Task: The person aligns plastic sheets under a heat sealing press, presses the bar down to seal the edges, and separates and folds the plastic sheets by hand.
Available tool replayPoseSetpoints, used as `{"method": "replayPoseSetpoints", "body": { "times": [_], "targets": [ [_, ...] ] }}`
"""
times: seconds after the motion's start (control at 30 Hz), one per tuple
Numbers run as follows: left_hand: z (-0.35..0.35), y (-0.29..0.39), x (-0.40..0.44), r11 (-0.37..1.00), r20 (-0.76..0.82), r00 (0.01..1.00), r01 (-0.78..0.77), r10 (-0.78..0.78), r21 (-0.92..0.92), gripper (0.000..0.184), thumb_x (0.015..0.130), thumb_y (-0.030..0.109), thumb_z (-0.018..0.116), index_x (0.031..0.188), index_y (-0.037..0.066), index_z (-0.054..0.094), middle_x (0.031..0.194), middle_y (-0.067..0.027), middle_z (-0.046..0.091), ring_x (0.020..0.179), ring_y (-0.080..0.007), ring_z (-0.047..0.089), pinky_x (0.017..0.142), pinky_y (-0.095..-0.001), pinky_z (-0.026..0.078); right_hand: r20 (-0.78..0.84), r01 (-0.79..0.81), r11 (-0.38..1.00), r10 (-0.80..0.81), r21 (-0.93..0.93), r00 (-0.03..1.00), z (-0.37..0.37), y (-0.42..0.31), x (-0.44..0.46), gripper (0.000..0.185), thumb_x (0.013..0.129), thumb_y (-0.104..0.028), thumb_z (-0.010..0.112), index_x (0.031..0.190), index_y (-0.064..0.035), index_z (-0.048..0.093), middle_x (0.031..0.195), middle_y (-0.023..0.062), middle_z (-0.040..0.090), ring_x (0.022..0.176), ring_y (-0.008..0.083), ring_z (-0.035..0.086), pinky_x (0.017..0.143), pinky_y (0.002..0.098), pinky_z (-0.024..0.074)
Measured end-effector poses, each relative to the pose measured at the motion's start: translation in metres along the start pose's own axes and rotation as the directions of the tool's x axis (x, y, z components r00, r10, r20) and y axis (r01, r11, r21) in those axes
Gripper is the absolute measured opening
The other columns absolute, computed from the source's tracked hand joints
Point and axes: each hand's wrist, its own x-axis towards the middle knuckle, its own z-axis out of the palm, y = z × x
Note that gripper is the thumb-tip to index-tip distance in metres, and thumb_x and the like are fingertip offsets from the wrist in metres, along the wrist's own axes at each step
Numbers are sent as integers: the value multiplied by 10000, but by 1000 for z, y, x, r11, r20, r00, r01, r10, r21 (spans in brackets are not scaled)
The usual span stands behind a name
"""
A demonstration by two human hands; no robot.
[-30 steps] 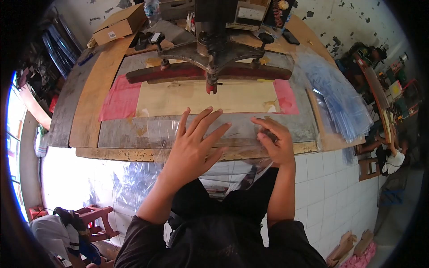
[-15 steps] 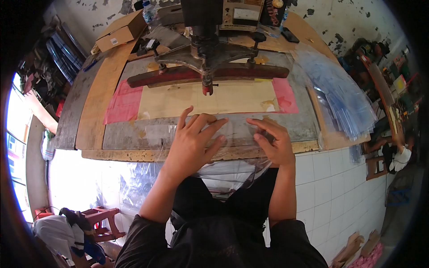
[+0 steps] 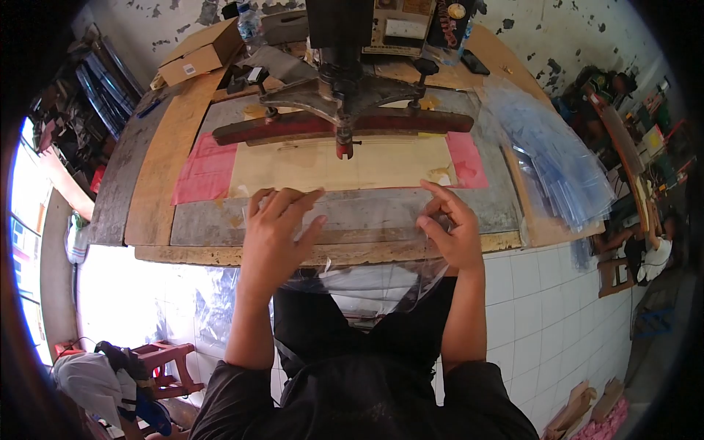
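Note:
A clear plastic sheet lies over the front of the grey work plate and hangs past the table edge into my lap. My left hand rests palm down at the sheet's left part, fingers spread and thumb apart. At the right side of the sheet, my right hand has its index finger stretched out, while thumb and curled fingers close on the plastic. Just beyond the hands is a cream-coloured panel with pink ends. Above it hangs a red press bar on a metal bracket.
To the right lies a pile of clear plastic pieces. A cardboard box, a water bottle and a phone stand or lie at the back. A wooden stool is at lower left; another person sits far right.
My left hand has moved left and flattened, away from the right hand. My right hand has stayed nearly in place, its fingers curling closer to the thumb.

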Motion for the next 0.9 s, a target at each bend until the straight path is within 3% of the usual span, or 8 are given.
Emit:
{"method": "replayPoseSetpoints", "body": {
  "times": [0.33, 0.4, 0.47, 0.53, 0.57, 0.7, 0.8, 0.9],
  "targets": [
    [-47, -4, -46, 965, -9, 989, 141, -146, -223, 185, 755, 137, 896, 820, 56, 742, 799, -52, 722, 672, -220, 660, 689, -344, 503, 25, -115, 990, 113, 76, 993, -13, 8, -25, 182, 961, -74, 757, 1130, -10, 732, 949, 62, 740, 867, 119, 669, 805, 259, 522],
    [-59, 1, -60, 935, 65, 992, 120, -105, -332, 188, 748, 100, 901, 826, 52, 736, 819, -58, 740, 712, -210, 699, 661, -335, 520, -16, 138, 989, -139, -54, 990, -15, 6, -42, 108, 965, -39, 740, 1071, -23, 745, 995, 86, 727, 943, 172, 677, 848, 281, 524],
    [-68, 0, -70, 901, 149, 983, 157, -105, -404, 194, 754, 96, 912, 858, 50, 755, 859, -63, 756, 762, -214, 729, 660, -331, 534, -66, 157, 987, -155, 36, 986, -8, -5, -59, 111, 945, -19, 755, 1055, -33, 758, 1022, 93, 717, 972, 191, 674, 852, 292, 524],
    [-78, 2, -74, 783, 476, 879, 272, 35, -559, 189, 789, 117, 910, 905, 50, 776, 905, -71, 771, 773, -216, 745, 674, -330, 552, -118, 175, 977, -160, 122, 980, -2, -20, -73, 123, 925, 1, 771, 1040, -42, 771, 1050, 101, 706, 1001, 211, 670, 857, 303, 525],
    [-81, -5, -74, 744, 654, 747, 367, 121, -558, 338, 809, 231, 929, 1047, 44, 778, 1103, -130, 768, 985, -275, 755, 840, -363, 581, -114, 228, 972, -220, 64, 969, 1, -29, -77, 138, 880, 1, 804, 1006, -53, 790, 1063, 95, 698, 1006, 219, 668, 853, 315, 527],
    [-42, -3, -71, 506, 403, 767, 120, 499, -854, 698, 884, 515, 832, 1339, 16, 657, 1484, -234, 570, 1397, -396, 541, 1146, -468, 438, 38, 498, 853, -498, -154, 866, 12, -59, -84, 198, 750, -46, 879, 939, -93, 843, 1091, 65, 692, 1015, 239, 670, 835, 346, 534],
    [-17, 28, -69, 498, 518, 823, 356, 234, -791, 585, 1045, 414, 669, 1448, 3, 566, 1459, -239, 584, 1384, -372, 558, 1151, -457, 431, 192, 567, 813, -540, -131, 819, 29, -80, -88, 253, 696, -102, 891, 946, -116, 858, 1084, 43, 702, 1010, 244, 679, 832, 359, 534],
    [4, 33, -64, 380, 621, 734, 510, 277, -772, 522, 1091, 298, 613, 1505, -5, 519, 1398, -181, 631, 1333, -255, 572, 1122, -428, 435, 237, 543, 836, -512, -85, 826, 46, -91, -93, 266, 706, -129, 887, 971, -130, 861, 1067, 33, 719, 997, 229, 690, 842, 350, 524]
  ]
}}
